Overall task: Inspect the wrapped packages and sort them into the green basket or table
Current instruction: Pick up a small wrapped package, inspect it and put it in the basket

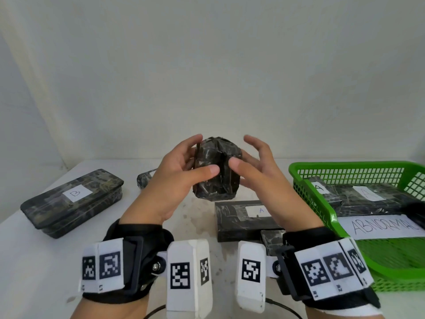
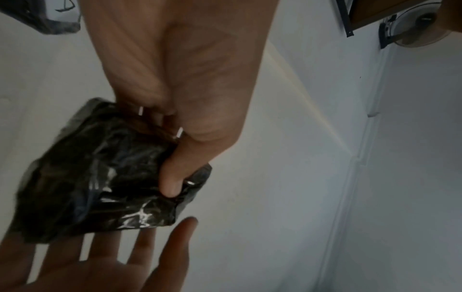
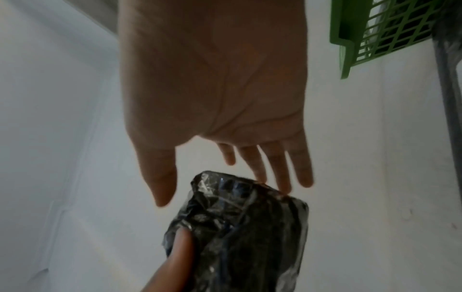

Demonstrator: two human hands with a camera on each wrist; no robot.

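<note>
A lumpy package (image 1: pixel 216 173) wrapped in dark marbled film is held up above the table's middle. My left hand (image 1: pixel 199 157) grips it, thumb on the near face and fingers round the far side; the left wrist view shows the thumb pressing into the package (image 2: pixel 100 177). My right hand (image 1: pixel 245 153) is spread beside it with straight fingers. In the right wrist view its fingertips (image 3: pixel 285 187) brush the package's (image 3: pixel 250 227) top edge. The green basket (image 1: pixel 305 180) stands at the right and holds packages marked A (image 1: pixel 368 194) and a sheet reading ABNORMAL (image 1: pixel 384 226).
On the white table (image 1: pixel 34 249) lies a long package marked B (image 1: pixel 73 199) at the left. A flat one marked A (image 1: pixel 243 219) lies under my right hand. A small one (image 1: pixel 143 179) sits behind my left hand, another (image 1: pixel 272 240) by my right wrist. A wall stands behind.
</note>
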